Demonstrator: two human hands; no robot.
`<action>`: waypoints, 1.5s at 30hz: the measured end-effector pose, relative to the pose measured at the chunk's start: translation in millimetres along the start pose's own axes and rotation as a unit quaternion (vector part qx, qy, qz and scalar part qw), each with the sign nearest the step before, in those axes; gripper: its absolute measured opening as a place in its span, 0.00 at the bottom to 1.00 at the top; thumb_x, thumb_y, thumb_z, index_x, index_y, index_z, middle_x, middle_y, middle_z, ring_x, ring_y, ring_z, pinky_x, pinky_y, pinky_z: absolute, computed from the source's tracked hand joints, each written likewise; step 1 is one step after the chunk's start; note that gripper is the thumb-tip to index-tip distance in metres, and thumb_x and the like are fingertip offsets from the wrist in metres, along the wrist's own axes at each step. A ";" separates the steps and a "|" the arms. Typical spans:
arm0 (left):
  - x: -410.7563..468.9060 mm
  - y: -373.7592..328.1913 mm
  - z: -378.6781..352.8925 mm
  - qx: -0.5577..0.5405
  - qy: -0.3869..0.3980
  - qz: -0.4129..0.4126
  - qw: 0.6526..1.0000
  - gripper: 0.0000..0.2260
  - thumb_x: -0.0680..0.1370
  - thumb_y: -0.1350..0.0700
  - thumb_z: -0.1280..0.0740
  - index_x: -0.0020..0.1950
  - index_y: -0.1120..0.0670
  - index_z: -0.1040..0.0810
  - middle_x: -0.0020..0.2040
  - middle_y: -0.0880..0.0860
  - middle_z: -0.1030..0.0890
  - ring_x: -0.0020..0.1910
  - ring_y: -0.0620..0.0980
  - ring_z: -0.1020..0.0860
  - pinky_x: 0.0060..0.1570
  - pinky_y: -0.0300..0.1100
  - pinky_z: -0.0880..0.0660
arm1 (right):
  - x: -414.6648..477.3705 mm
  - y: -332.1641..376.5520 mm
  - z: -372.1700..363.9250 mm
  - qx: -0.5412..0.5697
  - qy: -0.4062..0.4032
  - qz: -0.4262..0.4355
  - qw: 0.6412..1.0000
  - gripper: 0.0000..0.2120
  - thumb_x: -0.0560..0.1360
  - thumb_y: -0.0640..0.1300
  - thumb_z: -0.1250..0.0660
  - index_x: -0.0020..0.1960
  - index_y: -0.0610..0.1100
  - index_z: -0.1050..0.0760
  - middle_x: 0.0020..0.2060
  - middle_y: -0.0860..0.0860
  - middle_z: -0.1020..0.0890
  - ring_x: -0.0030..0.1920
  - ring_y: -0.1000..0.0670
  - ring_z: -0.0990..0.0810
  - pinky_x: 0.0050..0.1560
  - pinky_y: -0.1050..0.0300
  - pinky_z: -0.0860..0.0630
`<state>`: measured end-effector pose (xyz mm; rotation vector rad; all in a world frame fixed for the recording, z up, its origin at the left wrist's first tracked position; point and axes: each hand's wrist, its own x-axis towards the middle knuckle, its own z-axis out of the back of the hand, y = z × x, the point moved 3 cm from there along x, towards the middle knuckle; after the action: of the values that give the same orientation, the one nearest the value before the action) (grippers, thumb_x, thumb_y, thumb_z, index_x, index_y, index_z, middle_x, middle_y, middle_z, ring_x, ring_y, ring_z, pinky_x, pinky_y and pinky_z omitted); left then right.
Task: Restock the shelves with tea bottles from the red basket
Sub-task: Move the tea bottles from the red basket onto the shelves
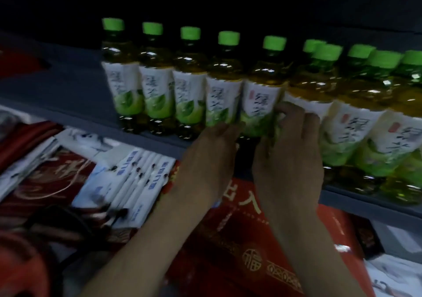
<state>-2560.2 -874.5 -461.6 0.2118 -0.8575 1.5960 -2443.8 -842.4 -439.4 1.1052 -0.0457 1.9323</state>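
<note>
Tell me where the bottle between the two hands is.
Head view, centre: the bottle stands on the shelf, fifth from the left in the row, between the left hand and the right hand.

Two arms recorded: the left forearm (146,239) and the right forearm (303,246) are both bare along their whole visible length, from the lower frame edge to the wrist. The left grip (212,157) and right grip (290,159) are bare hands, dimly lit and blurred, so nails and finer marks are unreadable. A red patch (172,177) with gold marks lies against the outer left wrist; whether it is a worn band or something behind the arm cannot be determined.
</note>
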 end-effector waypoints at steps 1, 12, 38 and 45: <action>-2.8 13.9 7.5 0.038 0.029 0.013 0.999 0.20 0.76 0.63 0.38 0.68 0.52 0.26 0.60 0.57 0.22 0.59 0.58 0.24 0.54 0.52 0.24 | -3.7 12.0 -6.8 0.026 0.014 -0.005 1.000 0.17 0.76 0.40 0.36 0.64 0.49 0.33 0.60 0.46 0.30 0.49 0.42 0.23 0.31 0.54 0.31; -133.3 191.7 172.6 0.210 0.111 0.297 0.925 0.13 0.78 0.55 0.38 0.61 0.52 0.23 0.57 0.58 0.19 0.58 0.60 0.22 0.54 0.51 0.24 | -108.8 196.7 -127.9 0.225 0.366 0.155 0.890 0.11 0.78 0.42 0.37 0.60 0.47 0.28 0.56 0.47 0.24 0.55 0.44 0.23 0.53 0.47 0.25; -495.3 271.1 164.6 -0.138 0.311 0.592 0.731 0.10 0.72 0.63 0.30 0.53 0.55 0.22 0.51 0.53 0.18 0.50 0.51 0.19 0.46 0.42 0.23 | -393.4 315.6 -209.2 0.063 0.755 0.488 0.433 0.29 0.68 0.51 0.25 0.65 0.53 0.33 0.61 0.49 0.25 0.63 0.47 0.26 0.61 0.53 0.28; -494.5 280.7 152.4 -0.150 0.265 0.602 0.738 0.11 0.74 0.60 0.31 0.56 0.56 0.22 0.55 0.54 0.19 0.53 0.53 0.21 0.47 0.43 0.24 | -398.7 314.5 -220.0 0.076 0.832 0.362 0.413 0.16 0.79 0.44 0.36 0.67 0.51 0.29 0.60 0.51 0.21 0.54 0.51 0.22 0.55 0.55 0.24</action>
<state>-2751.5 -1347.9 -754.6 -1.2402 -0.7801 2.4379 -2729.3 -1208.8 -740.2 -1.4874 0.8772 2.9034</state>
